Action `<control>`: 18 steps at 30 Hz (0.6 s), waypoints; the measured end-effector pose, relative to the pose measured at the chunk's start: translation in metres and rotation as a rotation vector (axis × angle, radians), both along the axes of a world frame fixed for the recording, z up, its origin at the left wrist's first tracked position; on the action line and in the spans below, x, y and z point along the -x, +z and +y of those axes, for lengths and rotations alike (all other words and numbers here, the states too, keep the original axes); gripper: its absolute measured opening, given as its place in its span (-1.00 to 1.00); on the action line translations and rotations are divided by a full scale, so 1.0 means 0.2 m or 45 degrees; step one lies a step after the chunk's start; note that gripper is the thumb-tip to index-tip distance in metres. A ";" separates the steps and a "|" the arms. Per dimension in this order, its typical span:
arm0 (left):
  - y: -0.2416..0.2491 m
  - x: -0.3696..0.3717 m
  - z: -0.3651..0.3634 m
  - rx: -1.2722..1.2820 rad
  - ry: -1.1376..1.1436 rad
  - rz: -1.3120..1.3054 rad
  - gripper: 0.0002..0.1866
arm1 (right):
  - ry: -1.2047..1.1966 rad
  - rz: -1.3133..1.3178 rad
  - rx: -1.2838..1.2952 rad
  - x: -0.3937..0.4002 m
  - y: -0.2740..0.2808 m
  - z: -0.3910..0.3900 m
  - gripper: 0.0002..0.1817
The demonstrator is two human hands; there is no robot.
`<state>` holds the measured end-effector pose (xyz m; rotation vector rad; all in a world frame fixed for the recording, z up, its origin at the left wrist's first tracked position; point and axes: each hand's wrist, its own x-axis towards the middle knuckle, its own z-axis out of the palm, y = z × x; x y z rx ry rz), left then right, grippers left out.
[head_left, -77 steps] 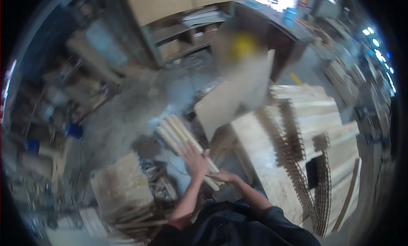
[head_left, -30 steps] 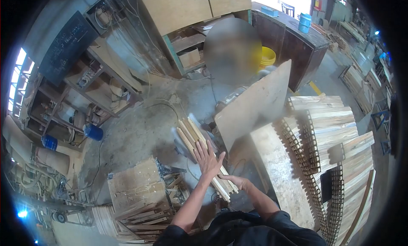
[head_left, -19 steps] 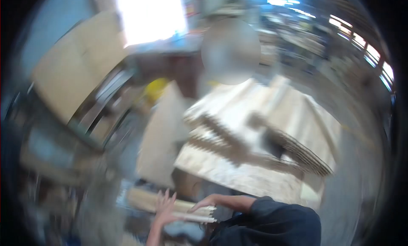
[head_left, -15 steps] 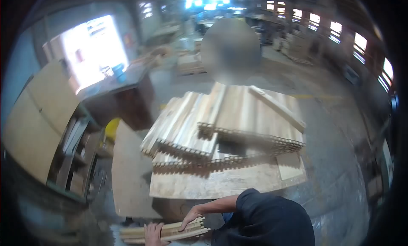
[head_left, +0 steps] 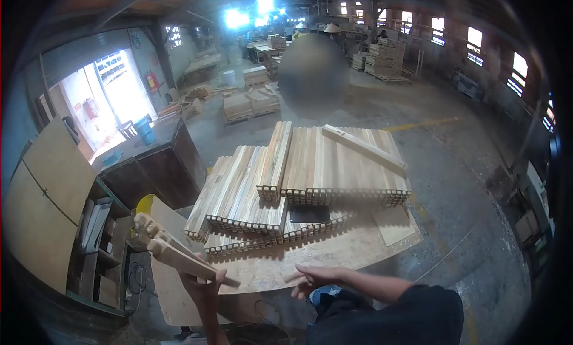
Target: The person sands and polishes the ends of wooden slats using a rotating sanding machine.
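Nearest, a person's left hand [head_left: 205,284] is clamped around the lower part of a bundle of pale, square-edged wooden sticks [head_left: 181,260], holding it aslant at the near left corner of the bench, its far ends pointing up and leftward. The right hand [head_left: 315,277], reaching out from a dark sleeve [head_left: 418,309], is by the bench's near edge, its fingers loosely apart.

Just beyond is a low bench with a light wooden top [head_left: 334,255]. On it lie a fanned left stack of pale wooden strips [head_left: 236,184] and a neater right stack of pale strips [head_left: 337,166], with one loose pale strip [head_left: 364,147] diagonally on top. A flat black rectangular object [head_left: 309,214] sits between the stacks' near ends; a thin pale square sheet [head_left: 395,227] lies toward the right end.

Farther left, a light blue bucket [head_left: 144,131] stands on a dark brown wooden counter [head_left: 152,175]. Behind, pallets of stacked wood [head_left: 250,104] rest on the grey concrete floor [head_left: 441,157], partly hidden by a round blur.
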<state>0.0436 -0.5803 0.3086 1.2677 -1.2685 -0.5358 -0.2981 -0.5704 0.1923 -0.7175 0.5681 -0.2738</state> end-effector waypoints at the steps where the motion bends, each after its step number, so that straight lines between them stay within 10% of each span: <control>1: -0.02 0.04 -0.05 0.047 0.040 0.026 -0.09 | -0.016 -0.020 0.003 0.02 -0.06 0.07 -0.09; 9: -0.67 0.17 -0.27 0.131 -0.006 0.001 -0.09 | -0.070 0.105 0.036 -0.13 -0.19 0.19 -0.22; 15: -0.42 0.22 0.07 -0.036 0.192 0.359 -0.16 | -0.434 0.773 1.506 -0.54 -0.01 0.03 0.03; 18: -0.52 0.20 0.36 -0.114 0.365 0.714 -0.17 | 0.011 0.478 1.450 -0.70 -0.19 0.05 0.02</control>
